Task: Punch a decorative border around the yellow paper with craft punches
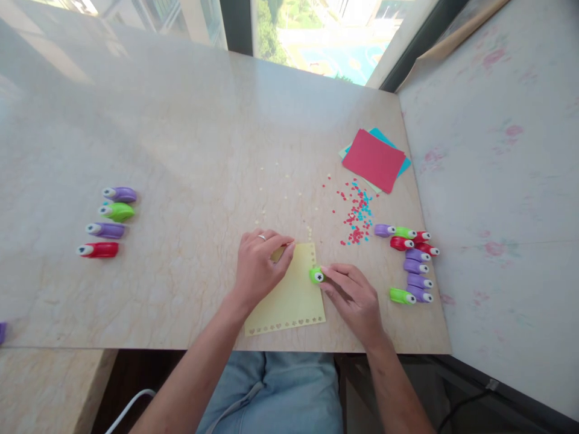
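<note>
Right hand (357, 301): thumb and fingers closed to a narrow pinch on a green punch (315, 275), gripping it from the right. The punch is at the fingertips, to the left of the palm, star-marked button facing up. I read the side grip as keeping the button visible and the palm off the paper.

Punch sits at the right edge of a yellow sheet (284, 295), just below a short run of holes at the top of that edge; my guess is that's for spacing.

Left hand (260, 259): over the sheet's upper left, fingers curled, thumb and index tips nearly meeting by the top edge. Can't tell if they pinch the paper or just press it; either would steady it against the punch.

Bottom edge carries a row of small cut shapes, hearts included.

Further out: pale bits beyond the left hand, red and blue confetti (357, 217) to the right, card stack (374, 161) behind that. Punch cluster (416, 267) right of the right hand, likely parked within reach; punch row (106, 230) well apart at far left.
</note>
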Tool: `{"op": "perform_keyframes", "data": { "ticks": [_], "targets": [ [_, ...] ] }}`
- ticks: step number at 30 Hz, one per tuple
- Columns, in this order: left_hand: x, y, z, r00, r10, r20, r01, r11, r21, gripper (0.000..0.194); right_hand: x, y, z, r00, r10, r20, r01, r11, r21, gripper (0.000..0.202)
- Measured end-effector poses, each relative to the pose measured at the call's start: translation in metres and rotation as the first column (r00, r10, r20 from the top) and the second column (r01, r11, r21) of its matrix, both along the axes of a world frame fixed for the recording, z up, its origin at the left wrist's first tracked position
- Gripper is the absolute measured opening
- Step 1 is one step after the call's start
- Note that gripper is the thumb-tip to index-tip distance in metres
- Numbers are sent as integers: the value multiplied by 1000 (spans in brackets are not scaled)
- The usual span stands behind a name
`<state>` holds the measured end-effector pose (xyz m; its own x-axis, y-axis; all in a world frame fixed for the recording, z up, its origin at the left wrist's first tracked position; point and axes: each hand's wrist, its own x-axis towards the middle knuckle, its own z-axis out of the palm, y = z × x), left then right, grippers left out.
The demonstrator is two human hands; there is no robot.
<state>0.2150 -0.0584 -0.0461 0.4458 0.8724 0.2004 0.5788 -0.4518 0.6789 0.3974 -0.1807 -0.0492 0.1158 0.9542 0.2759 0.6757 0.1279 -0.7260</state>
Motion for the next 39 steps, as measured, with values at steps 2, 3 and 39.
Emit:
{"op": "perform_keyframes", "data": {
  "ticks": [2, 3, 39],
  "targets": [
    [0, 0, 0, 1000, 1, -6, -1, 1000, 1, 16, 0, 0, 1, 1000, -2, 4, 2, 1000, 1, 30],
    [0, 0, 0, 1000, 1, -8, -1, 1000, 1, 16, 0, 0, 1, 1000, -3, 6, 3, 1000, 3, 30],
    [0, -1, -4, 1000, 18, 8, -18, 1000, -6, 16, 3, -1, 6, 919, -238, -313, 206, 969, -134, 15]
  ]
}}
